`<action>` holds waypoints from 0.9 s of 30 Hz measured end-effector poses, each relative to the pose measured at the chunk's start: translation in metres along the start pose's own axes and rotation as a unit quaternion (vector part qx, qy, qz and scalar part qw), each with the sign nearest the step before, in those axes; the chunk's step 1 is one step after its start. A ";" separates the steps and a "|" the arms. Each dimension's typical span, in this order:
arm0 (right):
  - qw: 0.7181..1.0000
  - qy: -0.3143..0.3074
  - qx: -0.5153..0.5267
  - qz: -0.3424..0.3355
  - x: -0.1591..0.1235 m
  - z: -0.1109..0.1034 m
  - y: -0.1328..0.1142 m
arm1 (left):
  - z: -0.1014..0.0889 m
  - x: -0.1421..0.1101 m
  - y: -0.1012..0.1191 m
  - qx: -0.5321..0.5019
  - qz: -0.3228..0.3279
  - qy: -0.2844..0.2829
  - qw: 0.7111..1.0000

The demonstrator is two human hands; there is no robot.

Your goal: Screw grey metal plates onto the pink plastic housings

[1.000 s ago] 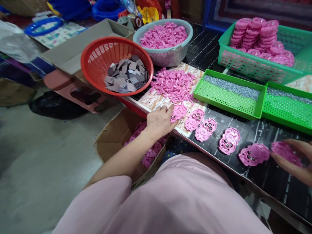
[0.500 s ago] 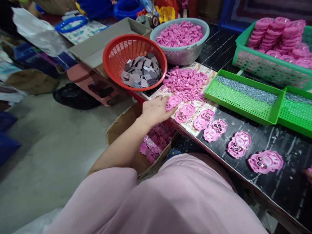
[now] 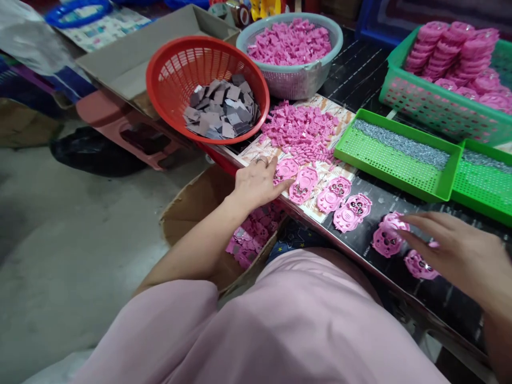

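Red basket [image 3: 168, 82]: stands tilted at the far left of the bench [image 3: 460, 301], holding flat grey pieces [image 3: 224, 109]. Pale blue basket [image 3: 294, 82]: stands just behind it, full of small pink parts [image 3: 290, 42]. In front of both, on a patterned board [image 3: 338, 112]: a loose heap of pink bits [image 3: 300, 130], close behind the left hand [image 3: 256, 184]. Beside the heap, end to end: a green tray [image 3: 380, 146] and a second green tray [image 3: 480, 184], each with silvery bits along the back. Behind the trays: a teal basket [image 3: 434, 109] of stacked pink pieces [image 3: 460, 48]. Under the bench edge, below the left hand: a cardboard box [image 3: 188, 213] with flat pink shapes [image 3: 256, 234]. Farther left: a pink stool [image 3: 104, 120] and, on the floor, a black bag [image 3: 96, 152].

Along the front of the bench: six pink cases [image 3: 352, 212] in a slanting row, the last partly hidden by the right hand [image 3: 460, 245].

Hands well apart. Left hand: lies palm down at the bench edge, thumb and forefinger parted around the first case and touching it. Right hand: reaches in from the right, blurred, fingertips at the fifth case. Cannot tell whether pinched on anything there.
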State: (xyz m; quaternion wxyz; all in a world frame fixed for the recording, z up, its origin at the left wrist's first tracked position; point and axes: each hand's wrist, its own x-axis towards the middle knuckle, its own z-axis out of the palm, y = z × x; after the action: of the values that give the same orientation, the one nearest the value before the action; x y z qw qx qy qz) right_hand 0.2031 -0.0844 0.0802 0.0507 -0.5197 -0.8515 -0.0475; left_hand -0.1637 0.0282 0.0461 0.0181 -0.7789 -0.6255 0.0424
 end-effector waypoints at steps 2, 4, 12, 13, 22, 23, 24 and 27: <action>0.993 0.024 0.034 -0.110 0.032 0.013 -0.015 | 0.000 0.001 -0.001 0.000 0.002 0.027 1.000; 0.988 -0.002 0.059 -0.142 0.057 0.024 -0.021 | -0.002 0.002 0.002 0.000 0.020 0.074 0.997; 0.976 -0.143 0.047 -0.159 0.087 0.025 -0.017 | -0.014 0.001 0.069 -0.043 0.264 0.100 0.958; 0.975 -0.149 0.040 -0.159 0.087 0.024 -0.018 | -0.015 0.001 0.076 -0.044 0.272 0.095 0.957; 0.971 -0.184 0.049 -0.143 0.090 0.025 -0.016 | -0.028 0.001 0.091 -0.017 0.288 0.022 0.957; 0.970 -0.193 0.049 -0.138 0.090 0.025 -0.016 | -0.029 0.001 0.093 -0.015 0.288 0.016 0.957; 0.970 -0.199 0.048 -0.132 0.090 0.024 -0.017 | -0.030 0.001 0.094 -0.013 0.290 0.010 0.957; 0.972 -0.204 0.045 -0.104 0.083 0.022 -0.015 | -0.033 0.003 0.098 -0.003 0.309 -0.004 0.951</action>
State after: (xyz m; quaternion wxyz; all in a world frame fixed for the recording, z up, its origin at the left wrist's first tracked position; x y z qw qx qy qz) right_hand 0.1512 -0.0145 0.0690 -0.1060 -0.4241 -0.8946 0.0924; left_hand -0.0647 0.0110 0.0713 -0.0008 -0.9340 -0.3541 0.0469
